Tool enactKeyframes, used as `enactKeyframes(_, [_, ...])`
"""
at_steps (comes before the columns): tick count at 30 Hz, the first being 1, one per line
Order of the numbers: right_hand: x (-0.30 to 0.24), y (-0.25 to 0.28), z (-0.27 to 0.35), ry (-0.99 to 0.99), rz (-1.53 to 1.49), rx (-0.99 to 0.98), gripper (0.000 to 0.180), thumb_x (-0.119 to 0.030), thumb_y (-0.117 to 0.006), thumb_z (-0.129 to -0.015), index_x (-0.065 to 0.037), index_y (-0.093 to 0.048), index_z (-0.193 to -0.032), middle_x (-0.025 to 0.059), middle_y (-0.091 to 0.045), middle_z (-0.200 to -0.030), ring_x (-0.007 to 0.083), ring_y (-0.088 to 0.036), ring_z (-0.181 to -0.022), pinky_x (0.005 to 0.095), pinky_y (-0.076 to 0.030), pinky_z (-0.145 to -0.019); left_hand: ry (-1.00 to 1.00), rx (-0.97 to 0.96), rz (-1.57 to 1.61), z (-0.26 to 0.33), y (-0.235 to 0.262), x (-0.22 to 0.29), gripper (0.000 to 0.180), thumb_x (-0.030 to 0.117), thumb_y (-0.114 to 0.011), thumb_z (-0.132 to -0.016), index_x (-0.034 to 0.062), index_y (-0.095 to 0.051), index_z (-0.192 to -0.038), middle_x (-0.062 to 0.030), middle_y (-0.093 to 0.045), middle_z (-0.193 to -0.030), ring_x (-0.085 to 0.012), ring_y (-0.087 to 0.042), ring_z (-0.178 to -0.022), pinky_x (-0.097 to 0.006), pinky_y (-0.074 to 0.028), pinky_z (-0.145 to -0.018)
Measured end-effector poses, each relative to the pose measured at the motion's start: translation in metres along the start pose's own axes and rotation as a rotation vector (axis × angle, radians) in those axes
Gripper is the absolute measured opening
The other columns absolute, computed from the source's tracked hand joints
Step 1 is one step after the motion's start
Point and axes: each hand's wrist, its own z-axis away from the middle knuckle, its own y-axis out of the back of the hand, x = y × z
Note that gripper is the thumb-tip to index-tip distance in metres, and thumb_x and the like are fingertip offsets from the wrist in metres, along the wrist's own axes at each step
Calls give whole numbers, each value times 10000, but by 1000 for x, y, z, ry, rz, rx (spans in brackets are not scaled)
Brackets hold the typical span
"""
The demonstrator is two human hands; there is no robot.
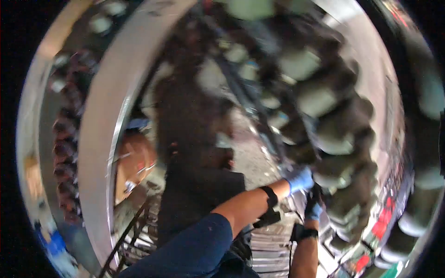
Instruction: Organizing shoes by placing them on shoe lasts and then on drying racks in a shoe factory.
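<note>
My left hand [300,180], in a blue glove, reaches to the lower left end of a bank of rounded dark objects with pale grey-green faces [336,173]. Its fingers look closed, but blur hides what is in them. Just below and to the right is my right hand [314,211], in a blue glove with a dark front, close beside the same objects. Its fingers merge with the dark shapes there, so their pose is unclear. Both wrists wear black bands. What kind the rounded objects are, I cannot make out.
A pale metal edge [104,116] curves down the left side, with a row of dark reddish-brown items [67,162] beyond it. A brown cardboard box [134,162] stands inside that edge, above a black wire rack [132,231]. Red items [384,217] lie at the lower right.
</note>
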Motion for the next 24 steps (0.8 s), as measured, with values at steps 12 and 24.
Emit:
enactKeyframes(12, [-507, 255, 35, 779, -1114, -733, 434, -28, -498, -874, 12, -437, -1302, 136, -484, -1306, 172, -493, -1151, 288, -407, -950, 594, 1798, 538, 588, 19, -192, 356, 160, -606, -824, 21, -580, -1151, -120, -626, -1112, -191, -590, -1016, -330, -460, -905])
enactKeyframes(24, [-990, 304, 308, 1790, -588, -96, 979, -464, -679, -702, 105, -224, -1356, 364, -331, -1308, 463, -385, -1195, 468, -321, -1010, 1947, 2130, 121, 1019, -113, -330, 956, 363, -746, -664, -67, -247, -1358, -253, -411, -1316, -364, -414, -1205, -401, -337, -1014])
